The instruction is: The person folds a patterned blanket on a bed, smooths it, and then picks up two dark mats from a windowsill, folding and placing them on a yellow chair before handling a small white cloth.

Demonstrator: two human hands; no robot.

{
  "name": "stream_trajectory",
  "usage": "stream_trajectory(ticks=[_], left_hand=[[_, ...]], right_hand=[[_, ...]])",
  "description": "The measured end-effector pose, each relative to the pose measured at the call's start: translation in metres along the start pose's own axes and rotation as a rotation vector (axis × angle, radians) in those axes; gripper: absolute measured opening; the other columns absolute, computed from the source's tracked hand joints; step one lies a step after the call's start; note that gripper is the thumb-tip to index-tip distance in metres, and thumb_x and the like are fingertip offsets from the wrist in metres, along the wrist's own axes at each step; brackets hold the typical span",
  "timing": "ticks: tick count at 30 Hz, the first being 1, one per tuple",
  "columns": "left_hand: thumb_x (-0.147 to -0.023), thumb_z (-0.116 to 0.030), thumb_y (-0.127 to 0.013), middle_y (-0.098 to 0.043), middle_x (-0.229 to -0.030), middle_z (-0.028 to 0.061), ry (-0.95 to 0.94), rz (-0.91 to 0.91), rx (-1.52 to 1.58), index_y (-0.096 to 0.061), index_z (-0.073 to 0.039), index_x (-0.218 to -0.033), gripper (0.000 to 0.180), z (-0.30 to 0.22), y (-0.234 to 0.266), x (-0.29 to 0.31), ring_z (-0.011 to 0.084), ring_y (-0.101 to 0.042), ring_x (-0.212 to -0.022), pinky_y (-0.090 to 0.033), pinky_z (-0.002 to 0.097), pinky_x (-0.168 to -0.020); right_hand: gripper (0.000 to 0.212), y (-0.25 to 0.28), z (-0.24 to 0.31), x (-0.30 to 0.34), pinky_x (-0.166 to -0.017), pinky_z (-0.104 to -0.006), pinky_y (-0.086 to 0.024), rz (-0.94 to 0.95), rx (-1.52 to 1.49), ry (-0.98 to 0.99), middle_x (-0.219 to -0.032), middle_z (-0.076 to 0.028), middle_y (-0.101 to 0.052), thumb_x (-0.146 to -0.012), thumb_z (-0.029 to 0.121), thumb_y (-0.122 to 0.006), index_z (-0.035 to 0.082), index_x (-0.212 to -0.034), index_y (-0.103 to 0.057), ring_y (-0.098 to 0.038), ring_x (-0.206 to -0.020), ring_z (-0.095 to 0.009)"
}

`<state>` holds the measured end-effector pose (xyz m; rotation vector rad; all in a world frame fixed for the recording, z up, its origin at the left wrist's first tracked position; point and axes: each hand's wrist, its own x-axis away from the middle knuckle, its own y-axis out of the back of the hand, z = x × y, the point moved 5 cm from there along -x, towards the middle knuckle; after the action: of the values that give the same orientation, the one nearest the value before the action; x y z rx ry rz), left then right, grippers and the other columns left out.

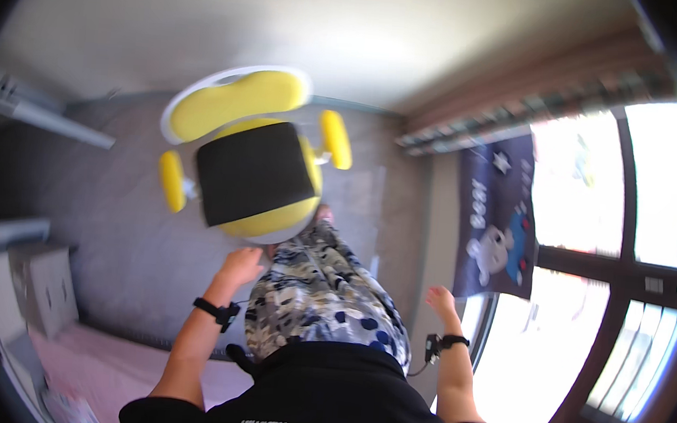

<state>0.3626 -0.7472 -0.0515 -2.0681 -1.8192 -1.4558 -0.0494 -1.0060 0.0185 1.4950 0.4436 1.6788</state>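
Observation:
A yellow swivel chair [240, 100] with a white-edged backrest stands right in front of me. A black square pad [255, 175] lies across its seat, and the yellow seat edge shows beneath. My left hand [240, 266] hangs just short of the seat's near left side, apart from it, its fingers curled in with nothing seen in them. Off to the right, my right hand [441, 299] hangs in the air near the window side, fingers loosely apart and holding nothing. Both wrists wear black straps with small devices.
Yellow armrests [336, 140] stick out at the chair's sides. Grey floor [122, 234] surrounds it, with a pale wall behind. On the right are a dark cloth [499, 216] with cartoon figures and a dark-framed window [624, 266]. A grey cabinet [45, 288] and pink bedding [120, 365] lie left.

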Motion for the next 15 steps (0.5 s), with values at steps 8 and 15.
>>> stream_trajectory(ticks=[8, 15], left_hand=[[-0.068, -0.017, -0.056, -0.050, -0.093, 0.0157, -0.192, -0.182, -0.237, -0.043, -0.002, -0.101, 0.039, -0.130, 0.060, -0.024, 0.0294, -0.047, -0.088, -0.038, 0.0359, -0.075], [-0.068, -0.017, -0.055, -0.047, -0.100, 0.0158, -0.106, -0.107, -0.224, -0.041, -0.002, -0.106, 0.042, -0.204, 0.025, -0.010, 0.0304, -0.045, -0.092, -0.036, 0.0348, -0.078]], right_hand=[[0.023, 0.039, -0.079, -0.015, -0.072, -0.0323, -0.041, 0.009, 0.133, -0.086, -0.080, -0.013, -0.057, -0.066, 0.023, -0.050, 0.005, -0.080, -0.056, -0.053, -0.080, -0.026], [0.029, 0.126, -0.164, -0.046, -0.073, -0.0323, -0.041, -0.213, -0.057, -0.149, -0.083, -0.014, -0.056, -0.063, 0.023, -0.053, 0.003, -0.083, -0.055, -0.052, -0.082, -0.027]])
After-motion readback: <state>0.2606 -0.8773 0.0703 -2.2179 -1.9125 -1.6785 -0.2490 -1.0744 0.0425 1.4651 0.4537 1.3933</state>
